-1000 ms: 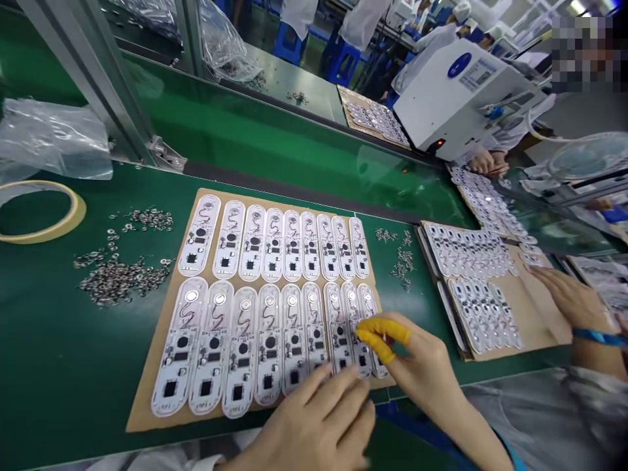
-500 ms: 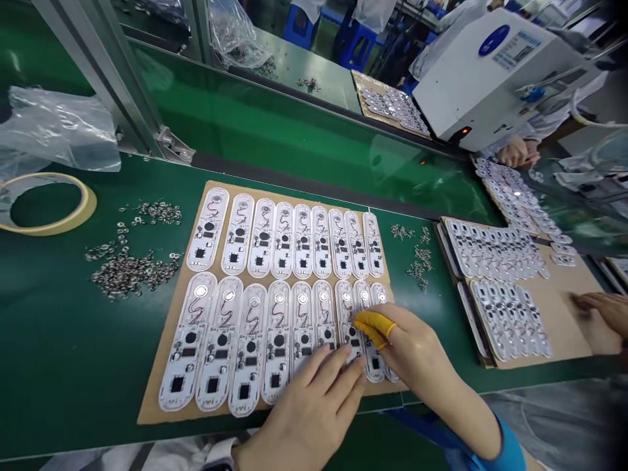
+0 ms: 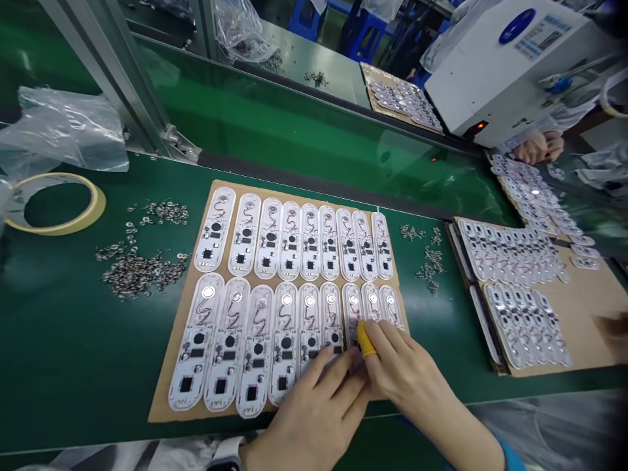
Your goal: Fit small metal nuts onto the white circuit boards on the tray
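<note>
Two rows of white oblong circuit boards (image 3: 260,369), with dark chips and thin red wires, lie on a cardboard sheet (image 3: 164,392). My left hand (image 3: 314,412) rests over the lower ends of several front-row boards, its fingers stretched and slightly apart. Close beside it, my right hand (image 3: 409,373) bends over the right end of that row, fingers drawn together. A yellow finger cot (image 3: 366,338) covers one right fingertip, which touches a board below its round silver disc (image 3: 352,299). Whatever the right fingertips pinch is hidden beneath the hand.
Small metal parts lie in a pile (image 3: 142,271) on the left, near a tape roll (image 3: 93,209) and a plastic bag (image 3: 78,127). To the right are smaller part heaps (image 3: 432,261) and another board-laden cardboard (image 3: 589,314). A co-worker's hands (image 3: 540,147) are beside a white machine (image 3: 490,72).
My right hand has turned and moved in closer to my left hand, its fingers now bent downward over the board. The whole view has shifted slightly.
</note>
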### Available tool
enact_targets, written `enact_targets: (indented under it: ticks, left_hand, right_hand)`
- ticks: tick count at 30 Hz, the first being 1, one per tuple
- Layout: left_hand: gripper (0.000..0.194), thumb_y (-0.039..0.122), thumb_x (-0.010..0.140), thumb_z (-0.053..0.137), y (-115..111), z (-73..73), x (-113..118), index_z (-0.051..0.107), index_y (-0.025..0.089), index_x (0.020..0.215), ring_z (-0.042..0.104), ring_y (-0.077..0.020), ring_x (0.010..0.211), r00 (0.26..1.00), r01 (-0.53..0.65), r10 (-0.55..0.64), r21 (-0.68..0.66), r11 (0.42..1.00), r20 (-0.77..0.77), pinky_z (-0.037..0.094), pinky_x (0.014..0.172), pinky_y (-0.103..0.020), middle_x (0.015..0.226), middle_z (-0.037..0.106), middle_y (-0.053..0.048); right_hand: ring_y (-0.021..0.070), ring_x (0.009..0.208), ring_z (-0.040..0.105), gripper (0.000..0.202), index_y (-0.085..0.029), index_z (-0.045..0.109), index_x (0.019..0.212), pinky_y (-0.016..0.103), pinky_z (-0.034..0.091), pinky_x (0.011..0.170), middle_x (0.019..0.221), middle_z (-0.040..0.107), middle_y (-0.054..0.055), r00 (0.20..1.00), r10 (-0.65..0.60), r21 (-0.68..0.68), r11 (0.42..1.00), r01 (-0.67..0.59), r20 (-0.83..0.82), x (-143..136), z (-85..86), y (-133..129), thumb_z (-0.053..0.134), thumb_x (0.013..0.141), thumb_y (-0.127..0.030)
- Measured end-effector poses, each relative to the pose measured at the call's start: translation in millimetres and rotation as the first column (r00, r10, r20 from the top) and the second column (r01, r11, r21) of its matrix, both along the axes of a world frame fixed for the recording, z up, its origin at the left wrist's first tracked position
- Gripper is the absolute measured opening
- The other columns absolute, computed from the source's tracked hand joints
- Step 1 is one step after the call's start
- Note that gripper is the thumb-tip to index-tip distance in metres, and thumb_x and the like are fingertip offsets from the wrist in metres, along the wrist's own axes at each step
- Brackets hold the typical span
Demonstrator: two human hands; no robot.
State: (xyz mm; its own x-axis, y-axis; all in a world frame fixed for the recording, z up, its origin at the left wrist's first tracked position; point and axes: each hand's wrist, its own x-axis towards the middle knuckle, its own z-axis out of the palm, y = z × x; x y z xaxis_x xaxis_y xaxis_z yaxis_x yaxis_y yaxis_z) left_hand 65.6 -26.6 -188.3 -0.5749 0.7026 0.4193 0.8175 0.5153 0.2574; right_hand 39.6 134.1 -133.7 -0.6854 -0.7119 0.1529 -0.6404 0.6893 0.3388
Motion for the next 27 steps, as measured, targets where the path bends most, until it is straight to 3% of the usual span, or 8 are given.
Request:
enact_targets:
  ticks: [3, 6, 9, 12, 16, 19, 23, 27]
  left_hand:
    - [0.030, 0.034, 0.089, 0.046, 1, 1.4, 0, 0.060, 0.027, 0.114, 0.049, -0.0127, 0.115, 1.000, 0.007, -0.007, 0.031, 0.999, -0.017, 0.034, 0.104, -0.031, 0.117, 0.060, 0.011]
    - [0.022, 0.032, 0.086, 0.052, -9, 4.3, 4, 0.064, 0.029, 0.104, 0.050, -0.0099, 0.117, 0.998, -0.065, 0.066, 0.196, 0.978, 0.002, 0.034, 0.108, -0.030, 0.112, 0.062, 0.012]
    - [0.024, 0.039, 0.087, 0.050, -44, 8.4, 7, 0.061, 0.035, 0.108, 0.044, -0.0054, 0.124, 0.978, -0.210, 0.204, 0.274, 0.939, 0.051, 0.019, 0.121, -0.030, 0.126, 0.054, 0.016]
    - [0.039, 0.040, 0.091, 0.041, -94, 11.1, 7, 0.049, 0.031, 0.128, 0.038, -0.0117, 0.131, 0.937, -0.350, 0.346, 0.129, 0.928, 0.058, 0.008, 0.124, -0.036, 0.142, 0.040, 0.010]
    - [0.054, 0.045, 0.092, 0.033, -134, 7.1, 0, 0.033, 0.023, 0.141, 0.036, -0.0191, 0.132, 0.893, -0.450, 0.450, -0.092, 0.888, -0.022, 0.026, 0.114, -0.035, 0.143, 0.040, 0.001]
    - [0.055, 0.046, 0.093, 0.027, -137, -2.1, -4, 0.028, 0.022, 0.143, 0.037, -0.0198, 0.132, 0.905, -0.425, 0.424, -0.055, 0.903, -0.041, 0.044, 0.097, -0.032, 0.144, 0.038, 0.000]
    - [0.055, 0.050, 0.092, 0.027, -135, -17.4, -1, 0.029, 0.026, 0.142, 0.041, -0.0148, 0.131, 0.903, -0.426, 0.429, 0.106, 0.898, -0.007, 0.048, 0.098, -0.029, 0.146, 0.033, 0.005]
    - [0.046, 0.053, 0.090, 0.031, -133, -29.2, 2, 0.051, 0.033, 0.126, 0.046, -0.0081, 0.126, 0.875, -0.477, 0.479, 0.283, 0.832, 0.068, 0.050, 0.098, -0.023, 0.142, 0.038, 0.014]
  right_hand:
    - [0.0184, 0.063, 0.052, 0.039, -0.016, 0.052, 0.052, 0.029, 0.041, 0.052, 0.069, 0.061, 0.012, 1.000, 0.010, 0.024, 1.000, -0.009, -0.027, 1, -1.6, -3, 0.036, 0.081, 0.006]
    - [0.0203, 0.067, 0.054, 0.042, -0.015, 0.056, 0.057, 0.032, 0.042, 0.056, 0.075, 0.063, 0.015, 0.998, 0.032, 0.058, 0.998, -0.029, -0.045, 1, -0.6, 1, 0.028, 0.080, 0.007]
    - [0.0224, 0.068, 0.055, 0.042, -0.012, 0.061, 0.069, 0.035, 0.043, 0.058, 0.078, 0.063, 0.015, 1.000, 0.017, 0.041, 0.999, -0.017, 0.017, -1, 4.9, 6, 0.025, 0.082, 0.003]
    - [0.0256, 0.079, 0.058, 0.037, -0.013, 0.062, 0.077, 0.038, 0.045, 0.062, 0.089, 0.064, 0.016, 0.994, -0.051, -0.085, 0.995, 0.060, 0.101, -13, 15.8, -8, 0.028, 0.090, -0.011]
    - [0.0153, 0.080, 0.060, 0.020, -0.015, 0.062, 0.100, 0.026, 0.050, 0.064, 0.094, 0.065, 0.007, 0.932, 0.094, -0.400, 0.914, 0.058, 0.350, -63, 24.9, -77, 0.044, 0.092, -0.021]
    - [0.0158, 0.083, 0.059, 0.015, -0.015, 0.064, 0.096, 0.027, 0.049, 0.071, 0.088, 0.066, 0.005, 0.889, 0.199, -0.581, 0.809, 0.089, 0.413, -119, 17.8, -148, 0.054, 0.089, -0.024]
    - [0.0188, 0.088, 0.057, 0.015, -0.014, 0.068, 0.095, 0.030, 0.045, 0.077, 0.094, 0.066, 0.006, 0.865, 0.128, -0.427, 0.898, 0.107, 0.486, -186, 1.0, -227, 0.059, 0.086, -0.020]
    - [0.0200, 0.091, 0.057, 0.016, -0.013, 0.070, 0.094, 0.029, 0.042, 0.074, 0.093, 0.067, 0.008, 0.836, 0.190, -0.283, 0.958, -0.043, 0.515, -223, -9.7, -266, 0.057, 0.084, -0.013]
